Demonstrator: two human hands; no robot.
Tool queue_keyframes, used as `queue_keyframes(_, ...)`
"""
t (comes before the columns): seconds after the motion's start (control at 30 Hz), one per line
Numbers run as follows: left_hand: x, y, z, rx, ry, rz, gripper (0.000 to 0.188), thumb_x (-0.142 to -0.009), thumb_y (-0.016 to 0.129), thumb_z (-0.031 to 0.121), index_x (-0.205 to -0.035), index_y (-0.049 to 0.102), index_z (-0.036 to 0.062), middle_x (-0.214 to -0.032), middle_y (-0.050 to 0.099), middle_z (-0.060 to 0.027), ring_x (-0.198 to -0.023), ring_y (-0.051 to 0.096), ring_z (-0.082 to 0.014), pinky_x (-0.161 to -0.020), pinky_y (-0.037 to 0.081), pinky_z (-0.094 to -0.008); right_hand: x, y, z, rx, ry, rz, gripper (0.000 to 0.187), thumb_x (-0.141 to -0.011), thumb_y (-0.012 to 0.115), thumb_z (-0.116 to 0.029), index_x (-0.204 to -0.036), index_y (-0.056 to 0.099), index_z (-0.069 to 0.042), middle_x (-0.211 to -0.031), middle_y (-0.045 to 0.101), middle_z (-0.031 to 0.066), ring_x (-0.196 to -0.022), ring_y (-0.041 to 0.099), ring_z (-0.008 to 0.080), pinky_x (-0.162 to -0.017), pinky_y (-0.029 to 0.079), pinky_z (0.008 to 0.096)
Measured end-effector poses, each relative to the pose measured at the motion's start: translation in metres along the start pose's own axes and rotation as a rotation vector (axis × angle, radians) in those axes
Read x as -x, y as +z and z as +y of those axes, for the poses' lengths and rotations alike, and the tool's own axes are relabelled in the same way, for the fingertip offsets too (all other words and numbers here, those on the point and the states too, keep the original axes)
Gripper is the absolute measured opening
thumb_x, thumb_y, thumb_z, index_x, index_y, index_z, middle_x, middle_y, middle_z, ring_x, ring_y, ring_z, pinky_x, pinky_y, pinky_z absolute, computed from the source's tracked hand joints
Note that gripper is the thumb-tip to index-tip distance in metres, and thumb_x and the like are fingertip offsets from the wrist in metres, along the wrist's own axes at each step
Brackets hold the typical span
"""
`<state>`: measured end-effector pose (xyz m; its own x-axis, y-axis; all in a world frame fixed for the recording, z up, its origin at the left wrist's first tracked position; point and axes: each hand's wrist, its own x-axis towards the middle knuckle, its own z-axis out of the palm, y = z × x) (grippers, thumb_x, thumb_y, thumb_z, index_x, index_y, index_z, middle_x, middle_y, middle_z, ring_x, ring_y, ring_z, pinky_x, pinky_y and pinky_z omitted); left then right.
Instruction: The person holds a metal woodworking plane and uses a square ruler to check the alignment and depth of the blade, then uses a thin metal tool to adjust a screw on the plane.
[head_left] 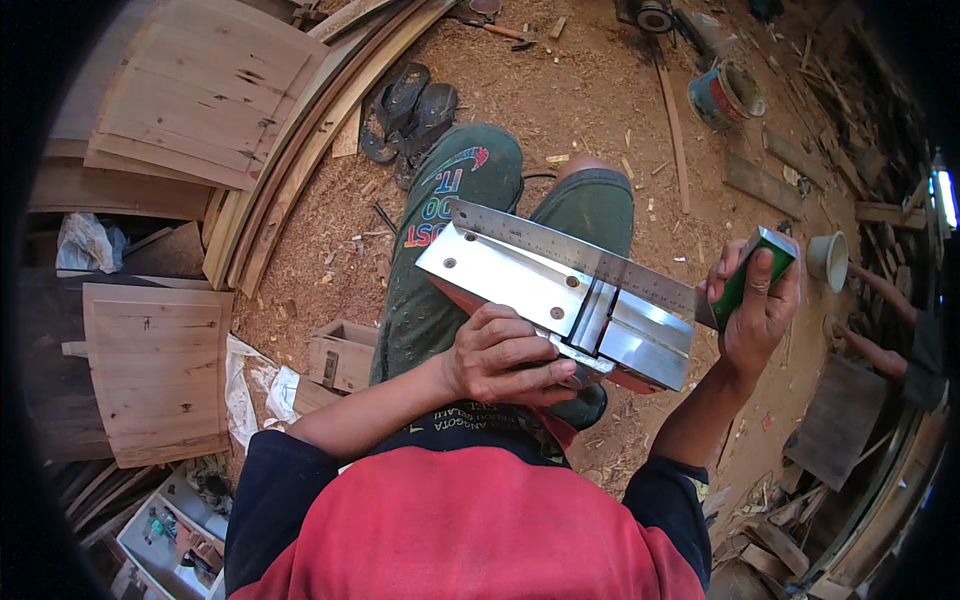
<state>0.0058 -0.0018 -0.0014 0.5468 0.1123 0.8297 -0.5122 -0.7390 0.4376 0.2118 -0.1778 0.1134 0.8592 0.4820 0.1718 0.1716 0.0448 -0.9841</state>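
Observation:
An electric planer [520, 275] lies upturned across my lap, its shiny metal sole facing up. The gap with the cutter drum runs across the sole, right of the middle. My left hand [505, 355] grips the planer's near side, fingers wrapped around its edge. In my right hand [757, 320] is the green handle of a try square [757, 272], held just past the planer's right end. The square's graduated steel blade stretches along the sole's far edge and appears to rest on it. The planer's underside is mostly hidden.
Sawdust covers the floor. Wooden panels [200, 85] and long boards lie at the left, near dark sandals [410, 105] and a small wooden box [343, 357]. A paint bucket [708, 98] stands far right. Another person's arms [880, 352] reach in at the right edge.

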Motion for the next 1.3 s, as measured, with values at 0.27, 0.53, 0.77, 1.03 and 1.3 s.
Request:
queue_keyframes(0.27, 0.002, 0.002, 0.0, -0.005, -0.004, 0.008, 0.05, -0.072, 0.09, 0.032, -0.117, 0.074, 0.0201, -0.101, 0.062, 0.0058, -0.087, 0.059, -0.0144, -0.082, 0.048, -0.0329, 0.0, 0.001, 0.002, 0.005, 0.028, 0.0, 0.024, -0.108, 0.054, -0.028, -0.115, 0.048, -0.006, -0.083, 0.058, 0.0085, -0.062, 0.057, 0.0129, -0.057, 0.052, 0.0299)
queue_keyframes(0.53, 0.003, 0.002, 0.0, 0.002, -0.006, -0.022, 0.052, -0.071, 0.091, 0.035, -0.117, 0.073, 0.0219, -0.103, 0.063, 0.006, -0.091, 0.059, -0.0148, -0.082, 0.049, -0.0333, 0.006, -0.004, 0.012, 0.016, 0.028, 0.007, 0.023, -0.109, 0.052, -0.029, -0.118, 0.048, -0.008, -0.082, 0.057, 0.0087, -0.061, 0.056, 0.0132, -0.057, 0.052, 0.03)
queue_keyframes(0.77, 0.005, 0.002, -0.001, 0.001, -0.008, -0.036, 0.053, -0.07, 0.092, 0.036, -0.118, 0.073, 0.0226, -0.103, 0.062, 0.0063, -0.092, 0.058, -0.0155, -0.083, 0.049, -0.0334, 0.011, -0.003, 0.011, 0.046, 0.011, 0.002, 0.024, -0.11, 0.05, -0.03, -0.12, 0.047, -0.009, -0.082, 0.057, 0.0083, -0.059, 0.054, 0.0124, -0.057, 0.052, 0.0288)
queue_keyframes(1.03, 0.003, 0.002, -0.002, 0.004, -0.002, -0.028, 0.052, -0.069, 0.092, 0.036, -0.116, 0.073, 0.0225, -0.101, 0.061, 0.0065, -0.091, 0.058, -0.0152, -0.081, 0.048, -0.0331, 0.013, -0.002, 0.01, 0.044, 0.014, 0.003, 0.025, -0.11, 0.05, -0.03, -0.123, 0.045, -0.009, -0.081, 0.056, 0.0084, -0.059, 0.053, 0.0125, -0.057, 0.052, 0.0292)
queue_keyframes(1.3, 0.003, 0.002, -0.001, 0.007, -0.021, -0.033, 0.052, -0.066, 0.093, 0.037, -0.112, 0.074, 0.0211, -0.1, 0.061, 0.0068, -0.091, 0.058, -0.0154, -0.081, 0.048, -0.033, 0.013, -0.003, 0.01, 0.05, 0.028, 0.005, 0.024, -0.11, 0.049, -0.03, -0.123, 0.045, -0.01, -0.081, 0.055, 0.0081, -0.058, 0.053, 0.0122, -0.057, 0.052, 0.0297)
